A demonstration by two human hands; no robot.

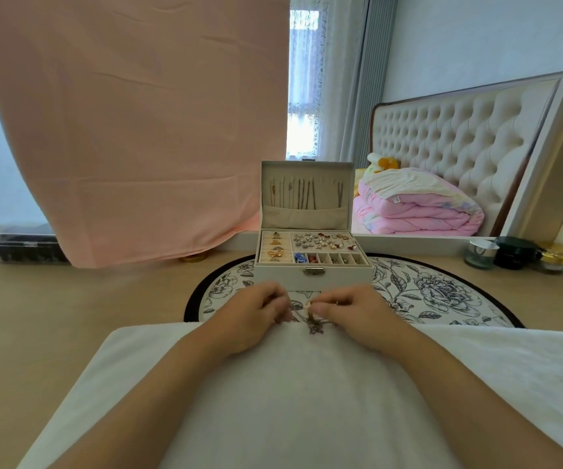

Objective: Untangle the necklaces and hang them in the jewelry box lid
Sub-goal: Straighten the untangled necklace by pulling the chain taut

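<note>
The left hand (256, 311) pinches one side of the tangled necklaces (314, 325) on the white towel (273, 384), the right hand (353, 309) pinches the other, near the open jewelry box (280, 279), where a hard tug could tighten the knot or snap a chain.

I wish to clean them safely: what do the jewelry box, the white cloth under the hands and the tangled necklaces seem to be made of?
Jewelry box: smooth white outside, probably faux leather, with a shiny metal clasp; matte beige lining, like velvet.
White cloth: soft matte fabric with a fuzzy surface, perhaps towelling.
Tangled necklaces: thin glinting chains, apparently metal; too small to say more.
</note>
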